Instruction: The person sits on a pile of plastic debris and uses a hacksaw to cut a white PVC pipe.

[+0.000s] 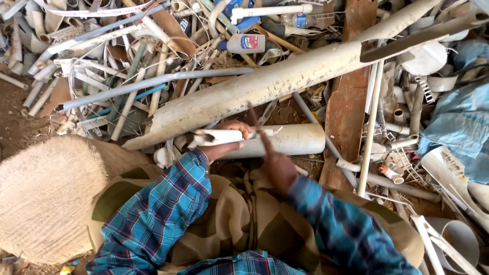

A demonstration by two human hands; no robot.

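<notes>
Gripping a broken white plastic pipe piece (219,136) with left hand (226,140), you are swinging your blurred right hand (279,168), fingers closed on a thin tool (253,116).

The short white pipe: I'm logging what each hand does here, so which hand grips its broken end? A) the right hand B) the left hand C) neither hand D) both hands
B: the left hand is wrapped over the jagged end of the short white pipe, while the right hand is off the pipe, raised and blurred, clutching a thin dark tool.
</notes>
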